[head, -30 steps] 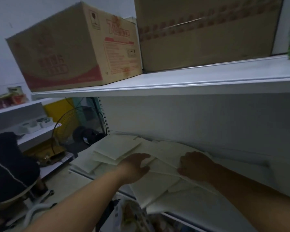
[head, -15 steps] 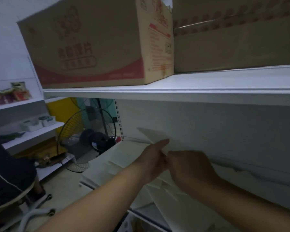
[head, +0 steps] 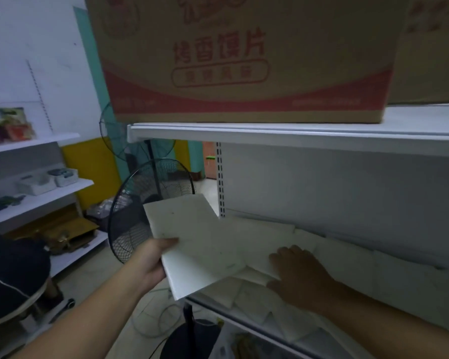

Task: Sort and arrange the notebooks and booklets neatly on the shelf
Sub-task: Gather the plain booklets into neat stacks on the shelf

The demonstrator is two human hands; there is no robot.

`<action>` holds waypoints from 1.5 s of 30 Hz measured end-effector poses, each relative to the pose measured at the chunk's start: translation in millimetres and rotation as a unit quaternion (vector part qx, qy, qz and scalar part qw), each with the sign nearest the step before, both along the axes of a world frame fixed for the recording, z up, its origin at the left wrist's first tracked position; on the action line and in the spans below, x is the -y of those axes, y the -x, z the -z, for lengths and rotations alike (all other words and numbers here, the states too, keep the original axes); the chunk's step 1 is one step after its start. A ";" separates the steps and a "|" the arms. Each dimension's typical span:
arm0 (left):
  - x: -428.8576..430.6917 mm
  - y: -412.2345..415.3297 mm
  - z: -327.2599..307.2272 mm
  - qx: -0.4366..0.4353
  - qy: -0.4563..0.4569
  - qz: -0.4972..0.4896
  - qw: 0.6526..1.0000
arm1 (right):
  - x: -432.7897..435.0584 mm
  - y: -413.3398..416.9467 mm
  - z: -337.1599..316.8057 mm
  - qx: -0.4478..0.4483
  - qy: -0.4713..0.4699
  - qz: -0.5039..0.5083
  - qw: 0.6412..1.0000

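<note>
Booklet [head: 200,242]: right of left grip [head: 153,260], thumb pinching its left long edge.
Axis: long side points away, tilted.
Right grip [head: 298,273]: fingers flat on loose booklets [head: 347,257].

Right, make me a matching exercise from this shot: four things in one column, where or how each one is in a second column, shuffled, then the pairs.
Column one:
1. left hand
2. right hand
3. cardboard box
4. fan

Column two:
A. sits on the upper shelf
B. rests flat on the loose booklets
C. stands left of the shelving
D. grips a white booklet by its edge

Pairs: 1-D, 2-B, 3-A, 4-C
</note>
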State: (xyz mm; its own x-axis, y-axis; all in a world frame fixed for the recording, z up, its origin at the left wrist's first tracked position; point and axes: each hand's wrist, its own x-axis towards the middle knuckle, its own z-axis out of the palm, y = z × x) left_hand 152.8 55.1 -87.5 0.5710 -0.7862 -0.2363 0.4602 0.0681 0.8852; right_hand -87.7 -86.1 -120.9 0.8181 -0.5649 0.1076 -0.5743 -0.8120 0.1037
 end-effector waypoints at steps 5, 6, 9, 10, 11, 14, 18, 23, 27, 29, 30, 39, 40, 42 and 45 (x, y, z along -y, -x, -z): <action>-9.7 -28.7 11.9 -0.026 -0.016 0.025 0.999 | 0.3 -4.5 -17.1 0.041 0.070 0.010 0.997; -11.1 -32.6 14.3 -0.033 -0.022 0.023 0.999 | 1.0 -5.5 -19.2 0.066 0.103 0.022 0.992; -10.2 -39.5 22.2 -0.039 -0.031 0.009 0.999 | -11.4 -21.4 -33.5 0.154 0.155 0.070 0.973; -7.5 -38.0 24.6 -0.035 -0.033 0.009 0.999 | -22.8 -28.9 -44.5 0.139 0.160 0.077 0.974; -3.8 -34.2 26.6 -0.030 -0.034 0.013 0.999 | -36.4 -41.0 -56.1 0.137 0.159 0.081 0.974; 10.0 -12.8 25.2 -0.047 -0.027 0.018 0.998 | -82.5 -83.6 -57.2 0.071 0.108 0.054 0.990; 20.3 -3.5 24.6 -0.084 -0.013 -0.012 0.996 | -121.6 -126.9 -46.3 0.085 0.107 0.020 0.990; 9.1 -19.6 33.9 -0.080 -0.008 0.025 0.996 | -115.2 -134.5 -39.8 0.137 -0.061 -0.047 0.988; -6.5 -43.1 43.8 -0.106 -0.016 0.038 0.994 | -42.0 -99.4 -20.9 0.154 -0.087 0.102 0.979; -11.6 -48.8 46.8 -0.107 -0.022 0.030 0.993 | -10.3 -76.2 -6.6 0.078 -0.114 0.178 0.974; -13.3 -50.4 48.1 -0.104 -0.032 0.026 0.994 | -2.2 -69.1 -0.9 0.055 -0.126 0.204 0.969; -16.2 -62.6 40.1 -0.020 -0.042 0.007 0.999 | 4.1 -70.9 -28.0 0.005 0.098 0.177 0.979; -13.9 -60.4 37.0 0.009 -0.033 0.002 0.999 | 0.3 -70.3 -41.1 0.012 0.155 0.167 0.974; -6.8 -49.0 27.3 0.074 -0.007 0.003 0.997 | -17.2 -70.3 -75.7 0.037 0.220 0.181 0.958; 13.0 -13.5 8.3 0.116 0.044 0.024 0.992 | -46.3 -78.8 -113.5 0.046 0.123 0.191 0.973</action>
State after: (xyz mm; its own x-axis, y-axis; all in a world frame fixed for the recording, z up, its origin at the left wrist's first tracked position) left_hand 166.3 42.1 -95.8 0.5631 -0.8258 -0.0326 0.2500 0.1326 0.9591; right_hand -8.9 -39.9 -7.4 0.5340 -0.7738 0.3407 -0.8454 -0.4947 0.2014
